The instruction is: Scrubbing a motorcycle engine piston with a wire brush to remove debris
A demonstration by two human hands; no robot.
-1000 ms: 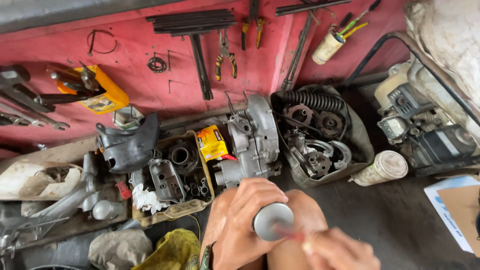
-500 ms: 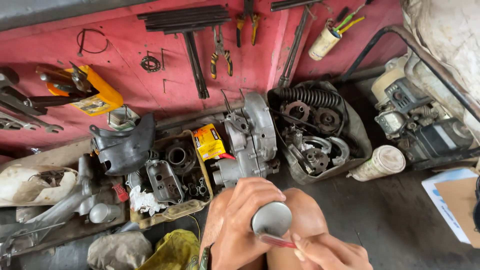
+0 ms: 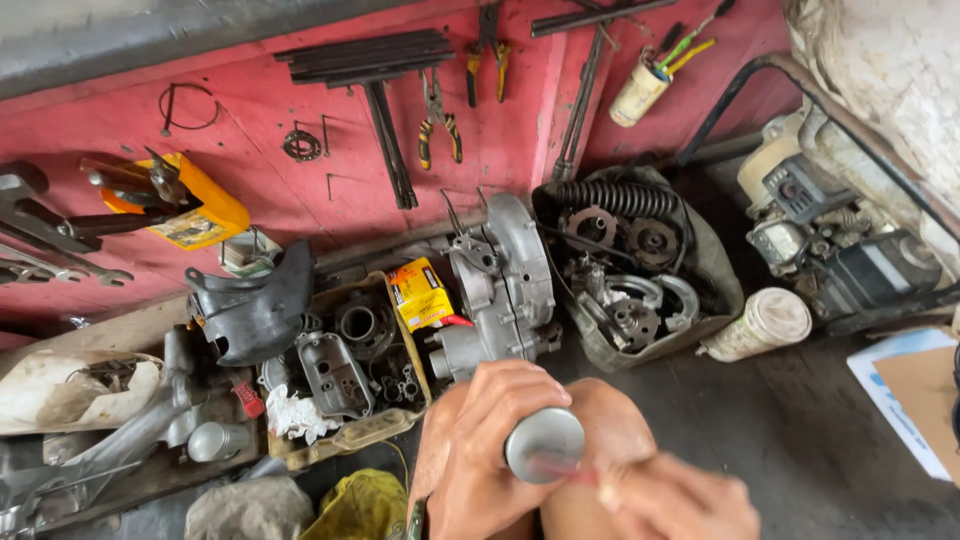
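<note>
One tray of engine parts (image 3: 345,370) crowds the left; bare dark floor (image 3: 800,440) lies open at three o'clock. The left hand (image 3: 490,445) clenches one round metal piston (image 3: 543,445) at bottom centre, its crown facing the camera, axis pointing up. The right hand (image 3: 675,500) pinches one thin red stick (image 3: 560,470) against it.

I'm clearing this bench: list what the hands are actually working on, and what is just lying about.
In hand:
left hand gripping a round grey metal part
right hand with a thin red tool against it

Lying about:
engine casing
yellow box
pliers
coil spring
</note>
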